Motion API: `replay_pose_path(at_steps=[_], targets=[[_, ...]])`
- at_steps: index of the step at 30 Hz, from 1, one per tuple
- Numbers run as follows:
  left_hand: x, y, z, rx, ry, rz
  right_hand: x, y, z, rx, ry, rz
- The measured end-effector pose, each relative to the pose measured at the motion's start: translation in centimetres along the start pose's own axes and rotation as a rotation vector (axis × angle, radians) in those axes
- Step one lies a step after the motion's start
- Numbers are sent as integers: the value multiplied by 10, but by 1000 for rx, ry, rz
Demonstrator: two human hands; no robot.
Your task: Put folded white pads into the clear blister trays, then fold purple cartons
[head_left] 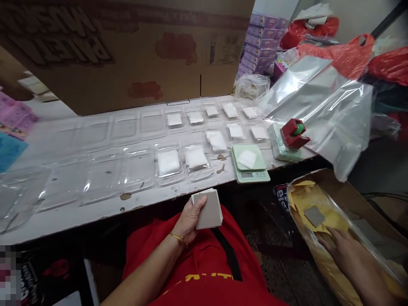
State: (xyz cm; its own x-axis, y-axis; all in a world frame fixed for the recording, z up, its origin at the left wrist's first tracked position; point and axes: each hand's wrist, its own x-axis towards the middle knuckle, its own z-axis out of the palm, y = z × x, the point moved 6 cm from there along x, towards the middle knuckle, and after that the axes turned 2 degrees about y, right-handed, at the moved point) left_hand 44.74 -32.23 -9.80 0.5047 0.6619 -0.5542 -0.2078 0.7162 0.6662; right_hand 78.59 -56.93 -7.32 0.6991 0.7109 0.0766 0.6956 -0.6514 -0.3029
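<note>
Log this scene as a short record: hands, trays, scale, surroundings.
Left hand: holding stacked cards
Right hand: at the yellow bag, near a grey card; grip unclear
Trays: clear, in rows on the table; several hold white pads
Scale: green, white sheets on top
Surroundings: carton behind trays; red tape dispenser beside scale

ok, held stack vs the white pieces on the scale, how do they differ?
Colour: the held stack shows a grey top face; the white pieces look white.
Support: the held stack is gripped in the left hand; the white pieces lie on the scale.
Thickness: the held stack looks thicker, the white pieces thinner.
Shared: both have flat, straight-edged faces.
</note>
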Motion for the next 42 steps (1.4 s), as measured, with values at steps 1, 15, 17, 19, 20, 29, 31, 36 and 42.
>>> replay_pose_path(at_steps=[1, 15, 17, 19, 20, 29, 31, 36, 42], targets=[[1, -3, 2, 13, -8, -12, -3, -33, 0, 17, -11, -134], [-5, -17, 11, -61, -97, -73, -40, -299, 37, 253, -380, -813], [-8, -14, 12, -99, -119, -108, -35, -299, 35, 353, -396, -764], [-11, -14, 15, -138, -167, -175, -31, -300, 33, 472, -422, -705], [-12, -15, 17, -153, -190, -207, -29, -300, 33, 536, -435, -670], [-10, -18, 10, -57, -164, -123, -21, -279, 49, 1448, -752, -158], [-10, -18, 8, -24, -141, -94, -22, -278, 52, 1609, -808, -47], [-10, -20, 11, -33, -139, -111, -24, -273, 57, 1784, -775, 52], [-10, -24, 18, -116, -187, -239, -27, -263, 56, 1340, -572, -210]])
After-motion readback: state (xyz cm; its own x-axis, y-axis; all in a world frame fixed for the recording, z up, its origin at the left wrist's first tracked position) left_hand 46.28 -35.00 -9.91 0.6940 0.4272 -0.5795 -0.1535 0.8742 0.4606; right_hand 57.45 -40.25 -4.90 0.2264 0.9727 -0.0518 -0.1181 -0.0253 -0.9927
